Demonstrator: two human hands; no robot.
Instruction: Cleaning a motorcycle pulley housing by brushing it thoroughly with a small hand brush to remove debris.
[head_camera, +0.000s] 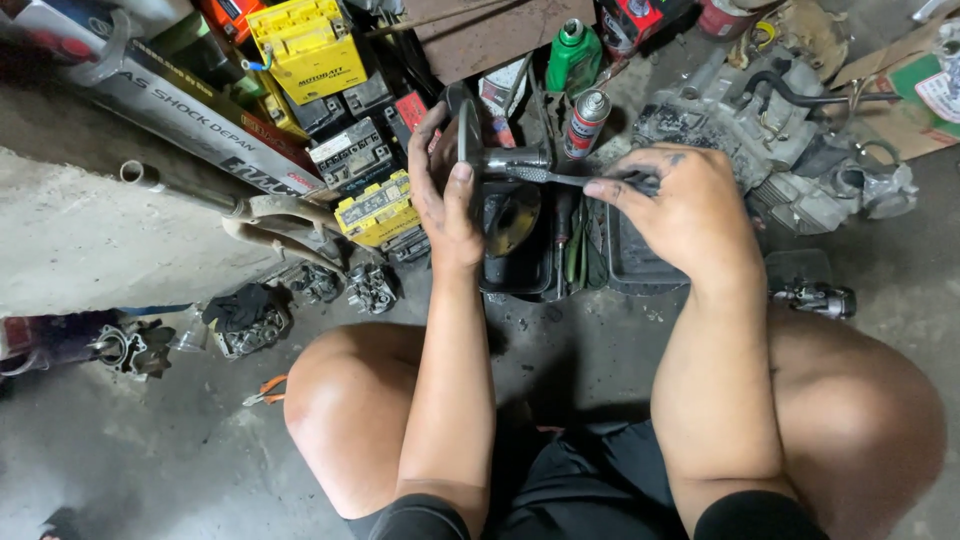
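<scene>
Two bare hands meet over a crowded workshop floor, seen from above by a person squatting with both knees spread. Open concrete floor (150, 440) lies to the left of the knees and below; ahead, the room is hemmed in by clutter. Yellow batteries (375, 208) and a bent exhaust pipe (270, 215) crowd the left side, an engine block (760, 120) sits to the right, and a spray can (585, 122) and green bottle (572, 55) stand just beyond the hands. A dark open tray (630, 265) lies directly under the hands.

The left hand (440, 190) is closed around a metal crank-like part (490, 160), thumb pressed on its front, fingers curled behind its upright disc. The part's short shaft points right. The right hand (680, 205) pinches a slim metal tool (550, 177) between thumb and forefinger; the tool's tip touches the part's shaft, just beside the left thumb.
</scene>
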